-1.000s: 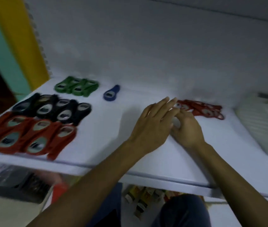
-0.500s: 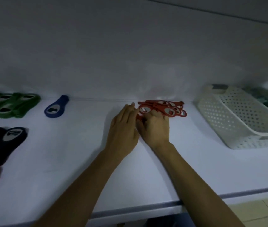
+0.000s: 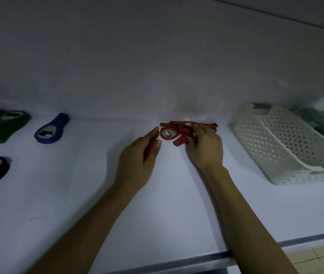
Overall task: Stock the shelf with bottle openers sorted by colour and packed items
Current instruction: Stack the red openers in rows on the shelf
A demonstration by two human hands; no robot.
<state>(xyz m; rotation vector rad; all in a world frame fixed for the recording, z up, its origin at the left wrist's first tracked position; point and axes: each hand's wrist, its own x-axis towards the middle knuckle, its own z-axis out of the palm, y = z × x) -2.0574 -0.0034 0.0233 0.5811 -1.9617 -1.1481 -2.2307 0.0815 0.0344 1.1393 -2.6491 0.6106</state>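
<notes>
The hands are parting: left hand [image 3: 137, 161] pinching a red opener [image 3: 151, 147], right hand [image 3: 206, 149] gripping the red pile [image 3: 179, 129]; probably light, stiff, best held by handles.

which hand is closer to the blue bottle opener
Left. The left hand, pinching a red opener, lies right of the blue bottle opener; the right hand is farther right, on the red pile.

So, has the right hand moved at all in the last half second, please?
Yes. Against the white basket, the right hand has shifted rightward toward it, onto the red openers.
</notes>
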